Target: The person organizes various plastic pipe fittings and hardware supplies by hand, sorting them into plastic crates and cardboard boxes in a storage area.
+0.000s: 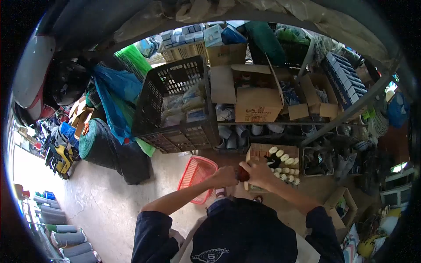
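Observation:
In the head view both my hands meet in front of my body, above the floor. Held between them is a small dark red rounded piece point(243, 174) with a blackish edge on its left side; its exact kind does not show. My right hand point(258, 172) is closed round it from the right. From the left, my left hand point(225, 176) has its fingers curled against the dark edge. Beneath my left forearm is a red plastic basket point(189, 172). Just right of my right hand, an open cardboard box point(262, 152) contains several cream-coloured ribbed plastic parts point(287, 168) and some black ones.
A black crate point(175, 139) with bagged goods and an open carton point(258, 105) sit on the shelf ahead. Its slanted metal post point(351, 110) is to the right. Rolled dark netting point(115, 151) stands at left. Another open box point(348, 206) lies near my right elbow.

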